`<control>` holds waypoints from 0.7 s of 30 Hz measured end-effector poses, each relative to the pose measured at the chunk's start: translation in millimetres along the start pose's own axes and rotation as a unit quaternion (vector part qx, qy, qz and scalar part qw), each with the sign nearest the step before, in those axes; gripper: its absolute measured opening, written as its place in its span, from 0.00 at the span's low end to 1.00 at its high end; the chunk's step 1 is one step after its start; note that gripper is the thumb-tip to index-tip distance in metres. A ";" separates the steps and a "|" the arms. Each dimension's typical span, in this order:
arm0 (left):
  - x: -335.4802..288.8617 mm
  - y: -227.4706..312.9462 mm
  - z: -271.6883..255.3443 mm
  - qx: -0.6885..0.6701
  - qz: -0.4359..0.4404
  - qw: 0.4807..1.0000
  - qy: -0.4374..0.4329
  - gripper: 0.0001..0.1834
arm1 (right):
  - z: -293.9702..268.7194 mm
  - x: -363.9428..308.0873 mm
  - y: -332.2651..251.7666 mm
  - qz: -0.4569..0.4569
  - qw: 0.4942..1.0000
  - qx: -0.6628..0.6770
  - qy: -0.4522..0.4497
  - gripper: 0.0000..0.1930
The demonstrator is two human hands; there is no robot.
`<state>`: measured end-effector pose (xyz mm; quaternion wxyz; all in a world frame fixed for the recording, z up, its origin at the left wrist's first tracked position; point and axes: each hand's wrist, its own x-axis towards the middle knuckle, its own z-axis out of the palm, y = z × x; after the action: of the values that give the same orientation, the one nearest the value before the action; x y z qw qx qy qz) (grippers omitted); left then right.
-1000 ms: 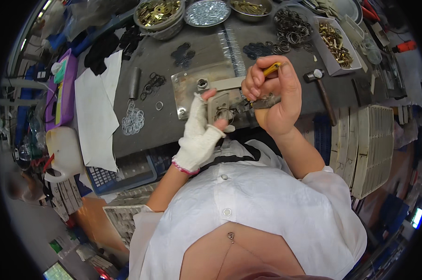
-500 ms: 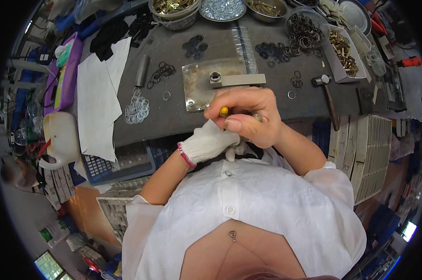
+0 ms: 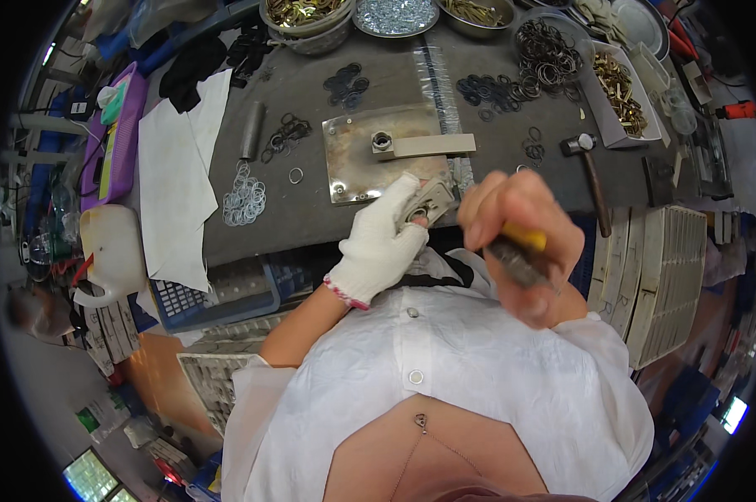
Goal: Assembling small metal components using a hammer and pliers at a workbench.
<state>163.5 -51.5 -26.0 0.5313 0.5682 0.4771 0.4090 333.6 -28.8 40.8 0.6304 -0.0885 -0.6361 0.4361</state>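
Observation:
My left hand [image 3: 378,243], in a white knitted glove with a red-trimmed cuff, grips a small flat metal part with an opening [image 3: 430,203] just off the bench's front edge. To its right, my bare right hand [image 3: 528,226] is closed round a yellow-handled tool [image 3: 522,237]; motion blur hides its exact kind. The two hands are apart. Beyond them a steel plate [image 3: 348,159] lies on the grey bench cover. On it rests a beige bar-shaped fixture [image 3: 432,145] with a round metal nut-like piece [image 3: 381,140] at its left end.
Clear rings [image 3: 244,199], dark rings [image 3: 287,134] and a metal cylinder [image 3: 252,131] lie at left. A hammer [image 3: 594,180] lies at right, near a white box of brass-coloured parts [image 3: 620,96]. Bowls of small parts [image 3: 394,17] line the back. White sheets [image 3: 177,184] cover the left side.
My hands have separated: the right moved right and nearer with the yellow-handled tool. My left hand moved slightly right and forward, and the metal part in it now shows.

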 end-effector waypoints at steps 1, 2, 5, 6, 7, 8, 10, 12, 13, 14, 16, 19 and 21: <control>0.4 11.1 -3.4 0.000 0.001 1.000 -0.003 0.28 | -2.2 0.0 0.2 -0.004 0.999 -0.042 0.034 0.31; -0.6 27.1 -11.0 -0.107 -0.115 0.987 -0.014 0.28 | -3.8 0.0 -3.4 0.089 0.989 -0.086 0.079 0.28; 2.2 37.9 -23.3 -0.250 -0.209 0.945 -0.033 0.31 | -8.0 0.9 7.3 0.289 0.922 -0.246 0.079 0.26; 2.5 33.3 -22.3 -0.246 -0.174 0.953 -0.007 0.29 | -6.0 -2.6 14.0 0.289 0.922 -0.245 0.077 0.26; 3.1 31.9 -22.8 -0.242 -0.138 0.960 0.018 0.28 | -3.2 -6.3 21.5 0.332 0.918 -0.212 0.049 0.25; 2.6 34.2 -26.7 -0.243 -0.139 0.960 0.020 0.28 | -0.9 -7.2 26.1 0.373 0.910 -0.178 0.021 0.23; 5.9 51.6 -35.8 -0.152 -0.166 0.974 0.009 0.23 | 1.3 -2.4 27.9 0.372 0.907 -0.198 0.015 0.22; 9.3 43.6 -44.1 -0.080 -0.135 0.987 0.019 0.22 | 3.0 2.3 29.0 0.370 0.903 -0.219 0.009 0.21; 12.3 42.3 -47.3 -0.006 -0.102 0.994 0.027 0.21 | 2.8 3.9 29.0 0.387 0.897 -0.215 -0.020 0.21; 14.9 45.1 -50.3 -0.009 -0.103 0.994 0.028 0.21 | 3.0 5.4 30.2 0.404 0.889 -0.210 -0.048 0.21; 25.4 62.4 -53.6 -0.018 -0.181 0.983 0.010 0.22 | 1.5 4.2 39.8 0.398 0.894 -0.203 -0.022 0.19; 42.4 56.8 -60.0 -0.103 -0.176 0.978 0.032 0.22 | 1.0 12.8 55.5 0.370 0.898 -0.238 0.019 0.17; 50.2 46.6 -59.7 -0.127 -0.157 0.978 0.050 0.19 | -3.7 18.5 64.0 0.346 0.895 -0.280 0.035 0.15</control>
<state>121.1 11.2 24.2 0.6318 0.3933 0.5306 0.4058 305.3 23.8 10.9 0.4105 -0.4911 -0.6383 0.4276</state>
